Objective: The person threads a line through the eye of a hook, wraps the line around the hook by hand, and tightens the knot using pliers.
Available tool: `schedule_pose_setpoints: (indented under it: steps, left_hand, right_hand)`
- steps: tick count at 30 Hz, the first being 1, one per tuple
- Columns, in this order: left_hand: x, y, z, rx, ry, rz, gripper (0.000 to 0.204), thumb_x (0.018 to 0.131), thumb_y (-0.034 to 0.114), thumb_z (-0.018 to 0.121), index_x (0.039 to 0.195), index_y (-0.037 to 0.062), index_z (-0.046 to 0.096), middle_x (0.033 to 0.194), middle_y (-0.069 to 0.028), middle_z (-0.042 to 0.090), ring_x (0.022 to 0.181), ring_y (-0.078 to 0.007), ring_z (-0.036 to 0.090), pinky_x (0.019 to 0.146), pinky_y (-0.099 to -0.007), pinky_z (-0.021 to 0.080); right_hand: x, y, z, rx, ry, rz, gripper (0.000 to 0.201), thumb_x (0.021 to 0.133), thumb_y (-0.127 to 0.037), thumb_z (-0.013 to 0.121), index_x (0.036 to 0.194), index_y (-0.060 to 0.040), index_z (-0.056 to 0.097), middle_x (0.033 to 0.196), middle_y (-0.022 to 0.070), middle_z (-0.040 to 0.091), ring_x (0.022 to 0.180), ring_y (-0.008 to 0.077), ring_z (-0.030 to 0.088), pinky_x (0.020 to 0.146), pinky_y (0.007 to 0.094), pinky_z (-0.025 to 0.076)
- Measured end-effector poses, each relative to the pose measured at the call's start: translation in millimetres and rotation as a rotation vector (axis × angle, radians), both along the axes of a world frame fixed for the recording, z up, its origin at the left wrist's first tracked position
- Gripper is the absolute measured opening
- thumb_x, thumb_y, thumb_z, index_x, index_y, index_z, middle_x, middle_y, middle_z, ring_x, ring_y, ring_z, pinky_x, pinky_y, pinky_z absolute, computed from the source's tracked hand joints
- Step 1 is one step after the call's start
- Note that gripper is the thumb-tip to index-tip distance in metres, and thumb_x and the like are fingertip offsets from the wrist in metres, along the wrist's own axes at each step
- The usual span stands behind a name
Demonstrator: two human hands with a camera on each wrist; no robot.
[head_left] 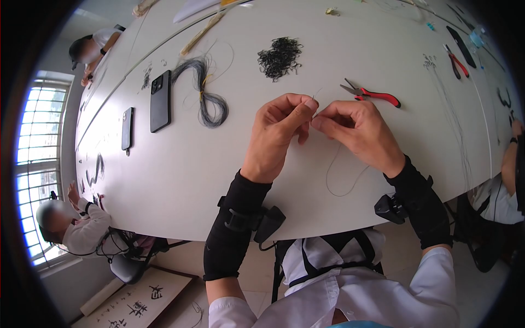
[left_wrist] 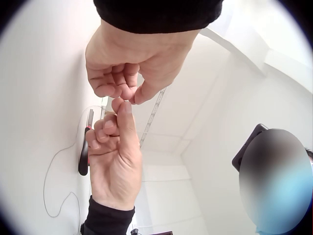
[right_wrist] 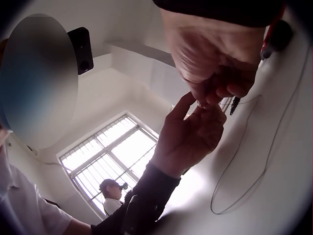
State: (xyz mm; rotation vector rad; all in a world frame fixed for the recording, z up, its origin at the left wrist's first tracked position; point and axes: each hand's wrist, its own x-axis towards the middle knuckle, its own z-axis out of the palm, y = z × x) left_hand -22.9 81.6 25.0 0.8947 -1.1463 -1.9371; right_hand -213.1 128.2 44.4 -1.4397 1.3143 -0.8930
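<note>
Both hands meet over the white table, fingertips almost touching. My left hand [head_left: 278,131] pinches a thin grey line [head_left: 327,176] between thumb and forefinger, and a short fine end sticks up past the thumb. The right hand [head_left: 362,130] pinches the same line close beside it, thumb against forefinger. From there the line drops in a loose loop toward the table's near edge; the loop [left_wrist: 45,183] also shows in the left wrist view. Whatever small piece sits between the fingertips is mostly hidden. Red-handled pliers [head_left: 385,97] lie just beyond the right hand.
A heap of small black hook-like pieces [head_left: 279,57] lies ahead. To the left are a tied bundle of grey line [head_left: 220,112], a black phone [head_left: 160,106] and a smaller phone [head_left: 127,128]. More pliers [head_left: 453,61] and long lines lie right. Other people sit around the table.
</note>
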Motion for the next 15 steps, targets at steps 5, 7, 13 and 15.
schedule_pose_setpoints:
  steps: [5,7,13,15]
  left_hand:
    - [-6.7,9.4,8.8,-0.167,0.140,0.057,0.009,0.101,0.015,0.062,0.100,0.0062,0.064,0.095,-0.0045,0.066,0.094,-0.0143,0.058,0.088,-0.0318,0.044]
    - [0.5,15.7,15.2,-0.163,0.250,0.015,0.007,0.101,0.013,0.061,0.102,0.0061,0.062,0.093,-0.0062,0.065,0.098,-0.0179,0.057,0.093,-0.0342,0.042]
    - [62.2,31.1,16.9,-0.154,0.112,0.001,0.007,0.100,0.012,0.062,0.101,0.0053,0.059,0.086,-0.0048,0.059,0.089,-0.0199,0.056,0.088,-0.0353,0.043]
    - [96.5,31.4,14.7,-0.175,0.007,0.092,0.007,0.100,0.012,0.062,0.101,0.0056,0.059,0.085,-0.0039,0.058,0.086,-0.0183,0.055,0.086,-0.0351,0.044]
  right_hand:
    - [-1.3,1.4,5.6,0.190,-0.088,-0.040,0.020,0.098,-0.020,0.067,0.100,0.0003,0.069,0.085,0.0064,0.073,0.077,0.0122,0.068,0.073,0.0262,0.054]
    - [-4.0,1.8,4.3,0.174,-0.499,-0.076,0.022,0.099,-0.021,0.064,0.106,-0.0010,0.068,0.095,0.0073,0.073,0.090,0.0158,0.070,0.087,0.0312,0.056]
    - [-53.1,2.3,6.7,0.052,-1.123,-0.075,0.025,0.105,-0.018,0.053,0.121,-0.0008,0.063,0.103,0.0072,0.070,0.101,0.0190,0.070,0.106,0.0404,0.054]
    - [-79.3,7.1,13.8,-0.041,-1.072,-0.194,0.026,0.106,-0.011,0.048,0.129,0.0016,0.052,0.094,0.0025,0.061,0.095,0.0146,0.062,0.105,0.0382,0.053]
